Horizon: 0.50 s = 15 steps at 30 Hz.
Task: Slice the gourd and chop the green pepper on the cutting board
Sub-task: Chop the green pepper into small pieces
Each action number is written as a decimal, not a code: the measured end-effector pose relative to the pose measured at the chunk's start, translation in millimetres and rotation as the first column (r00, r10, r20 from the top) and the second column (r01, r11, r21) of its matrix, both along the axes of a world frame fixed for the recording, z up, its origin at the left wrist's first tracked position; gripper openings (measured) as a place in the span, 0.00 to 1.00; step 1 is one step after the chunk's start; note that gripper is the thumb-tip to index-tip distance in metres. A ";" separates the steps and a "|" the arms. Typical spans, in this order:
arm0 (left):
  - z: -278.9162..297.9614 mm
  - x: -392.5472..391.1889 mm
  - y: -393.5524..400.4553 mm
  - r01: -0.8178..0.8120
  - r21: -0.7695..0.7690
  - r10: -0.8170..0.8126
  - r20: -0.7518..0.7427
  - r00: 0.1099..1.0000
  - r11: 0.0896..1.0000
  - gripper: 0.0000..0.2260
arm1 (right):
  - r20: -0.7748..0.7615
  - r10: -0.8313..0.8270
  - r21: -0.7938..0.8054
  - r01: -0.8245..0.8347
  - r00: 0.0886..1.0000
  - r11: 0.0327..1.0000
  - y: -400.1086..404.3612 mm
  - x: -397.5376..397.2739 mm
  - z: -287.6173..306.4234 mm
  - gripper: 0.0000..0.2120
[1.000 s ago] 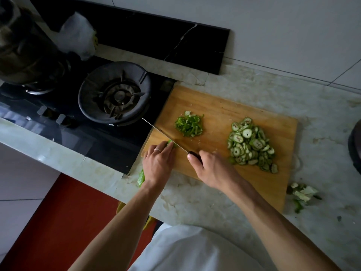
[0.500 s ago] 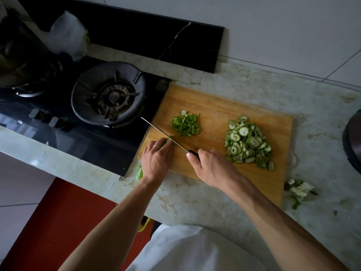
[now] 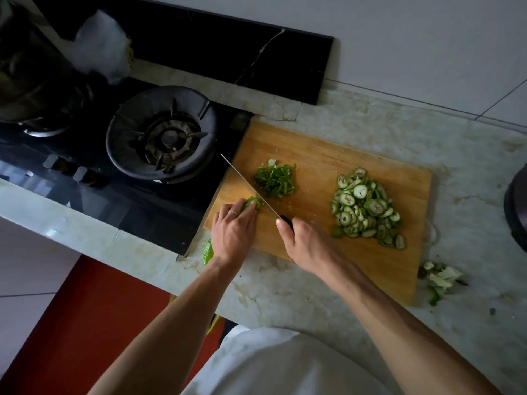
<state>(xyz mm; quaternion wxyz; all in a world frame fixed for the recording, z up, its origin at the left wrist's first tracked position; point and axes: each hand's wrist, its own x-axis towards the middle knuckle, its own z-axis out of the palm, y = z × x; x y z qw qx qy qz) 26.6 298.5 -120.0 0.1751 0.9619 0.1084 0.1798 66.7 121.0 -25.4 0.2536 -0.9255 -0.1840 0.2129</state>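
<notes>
A wooden cutting board (image 3: 336,155) lies on the marble counter. A heap of round gourd slices (image 3: 363,208) sits on its right half, a small pile of chopped green pepper (image 3: 275,182) left of centre. My left hand (image 3: 233,232) presses a piece of green pepper (image 3: 253,202) down near the board's left corner. My right hand (image 3: 306,242) grips the black handle of a knife (image 3: 248,185), whose thin blade runs up and left beside the held pepper. Another green pepper piece (image 3: 207,250) lies on the counter under my left wrist.
A black gas hob with a round burner (image 3: 162,138) lies directly left of the board. A metal pot (image 3: 31,81) stands at the far left. Vegetable scraps (image 3: 440,277) lie right of the board. A dark round object (image 3: 516,206) is at the right edge.
My left hand and the pepper piece have shifted slightly; more of the pepper's end shows at my fingertips beside the blade. The view has drifted a little.
</notes>
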 end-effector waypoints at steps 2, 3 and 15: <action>0.5 0.7 0.0 0.004 0.012 -0.004 0.002 1.000 1.000 0.12 | -0.004 0.008 0.014 -0.008 1.000 1.000 -3.4 -4.8 1.1 0.22; 0.4 1.1 0.7 0.001 0.011 -0.001 -0.001 1.000 1.000 0.12 | -0.009 0.011 0.011 -0.011 1.000 1.000 -4.8 -7.1 2.2 0.22; -3.6 1.9 3.3 0.021 0.003 -0.021 -0.054 0.998 1.000 0.11 | 0.000 0.036 -0.085 -0.036 0.999 0.996 0.7 -10.6 15.6 0.22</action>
